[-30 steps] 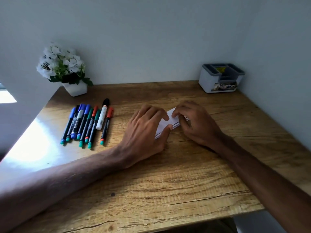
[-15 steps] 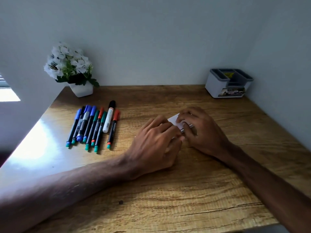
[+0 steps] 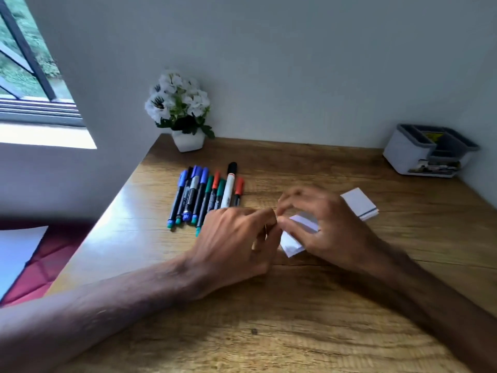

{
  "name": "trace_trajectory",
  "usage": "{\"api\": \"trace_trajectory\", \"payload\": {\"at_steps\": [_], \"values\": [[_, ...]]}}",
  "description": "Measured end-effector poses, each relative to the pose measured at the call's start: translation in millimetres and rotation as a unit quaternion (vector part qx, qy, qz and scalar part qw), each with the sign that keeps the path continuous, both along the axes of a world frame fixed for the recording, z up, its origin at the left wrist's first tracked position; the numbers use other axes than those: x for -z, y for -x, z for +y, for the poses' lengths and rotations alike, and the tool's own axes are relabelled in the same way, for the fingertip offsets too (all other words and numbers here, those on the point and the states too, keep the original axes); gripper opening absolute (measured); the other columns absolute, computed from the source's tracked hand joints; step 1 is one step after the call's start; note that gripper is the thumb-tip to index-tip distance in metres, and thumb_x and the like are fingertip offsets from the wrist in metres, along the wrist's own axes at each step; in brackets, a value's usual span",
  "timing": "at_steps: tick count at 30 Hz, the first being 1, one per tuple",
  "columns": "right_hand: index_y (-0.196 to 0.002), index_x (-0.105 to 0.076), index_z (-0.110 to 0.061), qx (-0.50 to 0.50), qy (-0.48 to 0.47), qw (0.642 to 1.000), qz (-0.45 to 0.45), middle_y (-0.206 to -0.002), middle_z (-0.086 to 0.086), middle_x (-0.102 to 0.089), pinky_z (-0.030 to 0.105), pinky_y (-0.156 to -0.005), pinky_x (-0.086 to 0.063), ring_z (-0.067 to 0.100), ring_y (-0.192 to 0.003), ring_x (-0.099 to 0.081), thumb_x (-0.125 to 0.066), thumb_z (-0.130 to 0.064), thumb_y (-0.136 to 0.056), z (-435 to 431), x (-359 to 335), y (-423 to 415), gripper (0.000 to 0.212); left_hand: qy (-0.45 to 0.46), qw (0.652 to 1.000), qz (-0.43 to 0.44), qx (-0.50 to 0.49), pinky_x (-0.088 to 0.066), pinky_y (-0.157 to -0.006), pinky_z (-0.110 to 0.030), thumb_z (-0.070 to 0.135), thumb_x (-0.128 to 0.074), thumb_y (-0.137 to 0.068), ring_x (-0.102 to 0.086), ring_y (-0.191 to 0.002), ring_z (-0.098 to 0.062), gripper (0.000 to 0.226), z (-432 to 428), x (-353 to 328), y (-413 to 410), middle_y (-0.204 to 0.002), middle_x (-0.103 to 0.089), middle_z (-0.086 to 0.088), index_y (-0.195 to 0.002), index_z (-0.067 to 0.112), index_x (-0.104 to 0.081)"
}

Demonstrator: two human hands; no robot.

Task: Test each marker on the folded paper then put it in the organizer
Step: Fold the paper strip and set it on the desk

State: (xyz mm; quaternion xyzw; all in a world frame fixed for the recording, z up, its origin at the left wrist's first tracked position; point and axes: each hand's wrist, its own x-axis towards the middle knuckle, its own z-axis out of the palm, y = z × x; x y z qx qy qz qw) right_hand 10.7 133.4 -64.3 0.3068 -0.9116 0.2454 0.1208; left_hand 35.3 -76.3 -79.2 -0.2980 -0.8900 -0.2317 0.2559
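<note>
**A:** Head view: counts?
**B:** Maybe nine markers (image 3: pixel 207 195), toward the surface's (image 3: pixel 295 319) left edge, lengthwise, caps toward the far edge. One organizer (image 3: pixel 430 153). One paper (image 3: pixel 359 203) lying free.
**A:** Hands?
**B:** Right hand (image 3: pixel 333 232) curls round a second paper (image 3: pixel 291 246). Left hand (image 3: pixel 236 243) is curled, its grip too blurred to tell.

Home study corner, wooden desk (image 3: pixel 295 305) against plain walls (image 3: pixel 295 63), potted white flowers (image 3: pixel 180 109), window (image 3: pixel 27 76), desk organizer (image 3: pixel 408 154)

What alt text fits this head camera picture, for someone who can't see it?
A left hand and a right hand meet over a small folded paper at the middle of a wooden desk, blurred. A row of markers lies to their left; a flower pot and an organizer stand at the back.
</note>
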Motion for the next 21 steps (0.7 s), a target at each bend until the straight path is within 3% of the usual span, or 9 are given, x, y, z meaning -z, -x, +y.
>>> {"api": "trace_trajectory", "payload": {"at_steps": [3, 11, 14, 17, 21], "values": [[-0.104, -0.074, -0.027, 0.006, -0.007, 1.000, -0.030, -0.112, -0.014, -0.064, 0.031, -0.091, -0.052, 0.003, -0.110, -0.058, -0.070, -0.034, -0.092, 7, 7, 1, 0.015, 0.010, 1.000, -0.023, 0.006, -0.044, -0.045, -0.024, 0.041, -0.059, -0.096, -0.057, -0.056, -0.004, 0.021, -2, -4, 4, -0.073, -0.069, 0.014, -0.087, 0.026, -0.068], [-0.101, -0.078, -0.029, 0.037, 0.012, 0.997, -0.072, -0.118, -0.017, -0.069, 0.028, -0.095, -0.052, -0.002, -0.117, -0.058, -0.078, -0.025, -0.087, 40, 1, -1, 0.015, 0.037, 0.995, -0.080, 0.048, -0.056, -0.062, -0.034, 0.051, -0.047, -0.097, -0.066, -0.085, -0.009, 0.025, 10, -1, -5, -0.097, -0.070, 0.014, -0.105, 0.033, -0.062], [-0.099, -0.078, -0.026, 0.028, 0.041, 0.998, -0.031, -0.115, -0.016, -0.070, 0.017, -0.093, -0.048, -0.001, -0.113, -0.061, -0.078, -0.024, -0.086, 29, -12, 4, 0.013, 0.027, 0.996, -0.066, 0.047, -0.052, -0.054, -0.032, 0.047, -0.053, -0.097, -0.062, -0.072, -0.008, 0.020, 9, -3, -4, -0.087, -0.068, 0.013, -0.096, 0.030, -0.063], [-0.099, -0.077, -0.018, -0.032, 0.053, 0.998, 0.024, -0.107, -0.009, -0.073, 0.010, -0.085, -0.046, 0.001, -0.102, -0.066, -0.079, -0.016, -0.087, 3, -27, 20, 0.013, 0.039, 0.998, -0.046, 0.037, -0.049, -0.048, -0.031, 0.048, -0.053, -0.098, -0.059, -0.059, -0.012, 0.031, 8, 0, -4, -0.069, -0.063, 0.010, -0.079, 0.025, -0.060], [-0.113, -0.073, -0.020, -0.108, -0.038, 0.993, -0.004, -0.103, -0.012, -0.070, 0.014, -0.077, -0.048, -0.003, -0.088, -0.062, -0.078, -0.014, -0.087, -41, -25, 46, 0.028, 0.057, 0.997, -0.032, 0.033, -0.045, -0.043, -0.030, 0.049, -0.050, -0.101, -0.048, -0.043, -0.017, 0.045, 6, 6, -5, -0.052, -0.048, 0.009, -0.064, 0.023, -0.048]]}}
